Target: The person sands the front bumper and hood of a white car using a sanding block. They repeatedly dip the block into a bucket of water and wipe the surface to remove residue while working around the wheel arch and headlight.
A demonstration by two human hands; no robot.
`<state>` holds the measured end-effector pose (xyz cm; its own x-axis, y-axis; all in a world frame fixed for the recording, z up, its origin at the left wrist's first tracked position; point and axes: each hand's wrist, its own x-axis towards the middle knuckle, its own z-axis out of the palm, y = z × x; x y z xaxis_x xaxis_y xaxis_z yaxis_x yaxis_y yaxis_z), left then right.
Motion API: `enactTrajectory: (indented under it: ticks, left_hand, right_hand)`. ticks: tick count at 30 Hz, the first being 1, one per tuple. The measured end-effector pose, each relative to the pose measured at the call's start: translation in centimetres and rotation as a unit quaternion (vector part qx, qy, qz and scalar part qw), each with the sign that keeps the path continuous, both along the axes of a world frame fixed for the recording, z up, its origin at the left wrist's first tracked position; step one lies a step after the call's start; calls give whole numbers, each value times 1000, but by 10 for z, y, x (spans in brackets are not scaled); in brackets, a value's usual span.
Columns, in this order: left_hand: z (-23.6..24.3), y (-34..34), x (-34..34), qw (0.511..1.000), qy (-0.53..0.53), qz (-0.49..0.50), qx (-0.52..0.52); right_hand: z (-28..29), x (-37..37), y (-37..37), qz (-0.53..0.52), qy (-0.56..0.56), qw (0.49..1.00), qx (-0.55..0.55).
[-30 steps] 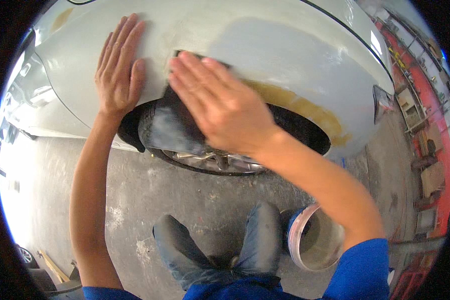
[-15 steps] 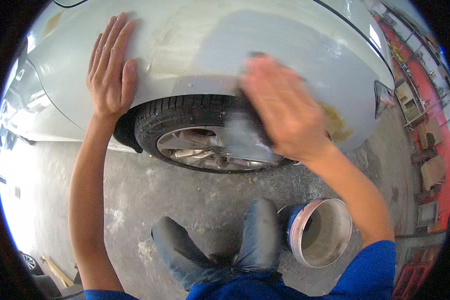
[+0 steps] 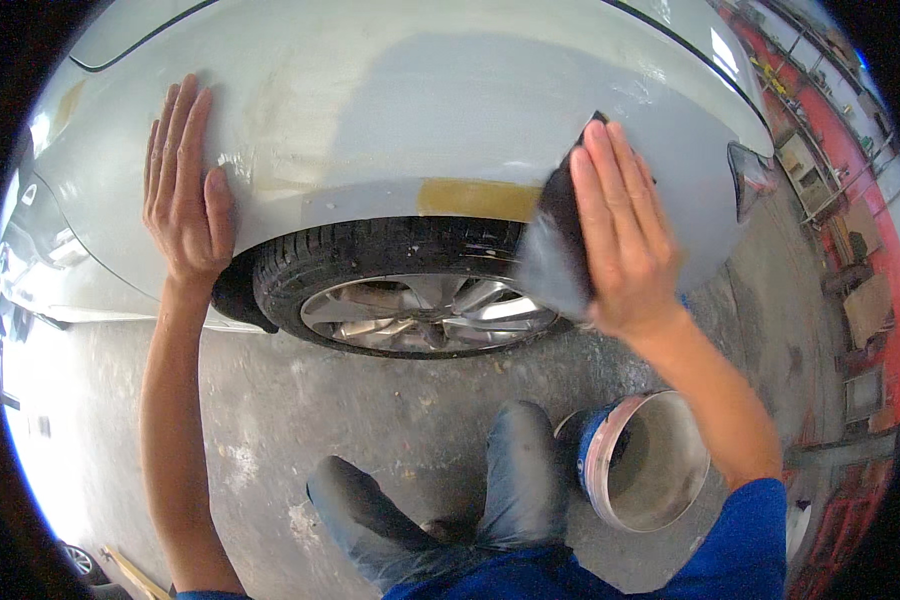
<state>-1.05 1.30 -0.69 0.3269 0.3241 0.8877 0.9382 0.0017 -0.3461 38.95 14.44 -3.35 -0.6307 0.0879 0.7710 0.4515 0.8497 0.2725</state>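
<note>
A pale silver car panel (image 3: 280,110) curves over a wheel, with a matte grey area (image 3: 420,110) across its middle and right. My left hand (image 3: 182,205) lies flat on the panel's left part, fingers stretched and close together, with nothing in it. Toward the right of the wheel arch, my right hand (image 3: 625,235) presses a dark sheet of sandpaper (image 3: 560,245) against the panel. The sheet's grey, wet-looking lower part hangs beside the tyre (image 3: 360,245). Left of the sheet, a yellow-brown patch (image 3: 475,198) shows along the arch edge.
Below the panel is a spoked wheel rim (image 3: 430,315). A round bucket (image 3: 598,450) stands on the concrete floor (image 3: 270,400) beside my right leg (image 3: 525,470). Shelves and assorted items line a red wall (image 3: 850,150) at far right. Another wheel (image 3: 78,560) shows at lower left.
My right hand has slid right along the panel with the sandpaper, uncovering the yellow-brown patch above the tyre. The view has shifted slightly; my left hand stays flat on the panel.
</note>
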Motion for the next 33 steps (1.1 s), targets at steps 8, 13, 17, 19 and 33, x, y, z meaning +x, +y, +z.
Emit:
enactTrajectory:
  ticks: [8, 13, 17, 19, 33]
  left_hand:
    - [2, 13, 6, 999, -11, -37, -9]
    - [3, -3, 0, 1000, 5, 0, -13]
    - [1, 16, 2, 999, 3, -32, -4]
    - [1, 13, 5, 1000, -3, -28, -8]
    - [2, 6, 1, 1000, -1, -17, -15]
  right_hand:
    - [25, -121, -42, 98, -15, 995, 34]
    - [-10, 0, -17, -22, 26, 999, -9]
    - [0, -79, -40, 14, 17, 1000, 6]
    - [10, -100, -45, 31, -3, 999, 25]
    - [-10, -83, -39, 80, -8, 997, 12]
